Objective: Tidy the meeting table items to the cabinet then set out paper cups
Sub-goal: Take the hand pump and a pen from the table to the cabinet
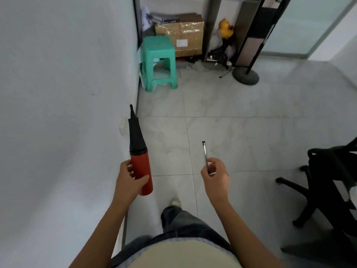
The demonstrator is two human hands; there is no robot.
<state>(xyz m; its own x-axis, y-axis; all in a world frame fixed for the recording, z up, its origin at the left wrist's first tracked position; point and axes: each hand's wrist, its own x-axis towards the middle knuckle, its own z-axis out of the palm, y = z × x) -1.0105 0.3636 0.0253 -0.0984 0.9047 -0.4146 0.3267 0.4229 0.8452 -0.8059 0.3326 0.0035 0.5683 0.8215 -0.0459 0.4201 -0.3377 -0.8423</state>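
No legible brand or writing anywhere; white label on cardboard box (183, 40) too blurred to read.

Left hand (129, 180) wrapped around red barrel of balloon pump (139, 151), thumb across the front, fingers curled round the far side; black tapered nozzle pointing up and away, clear of the fingers, close beside white wall (58, 93).

Right hand (215, 176) pinching pen (204, 154) at its lower end between thumb and fingertips; shaft rising above the fingers, dark cap at top.

Both items held in air above grey tiled floor (241, 122). Green plastic stool (158, 62) ahead by the wall, box behind it, yellow duck toy (225, 28) further right. Black office chair (328, 186) at right edge.
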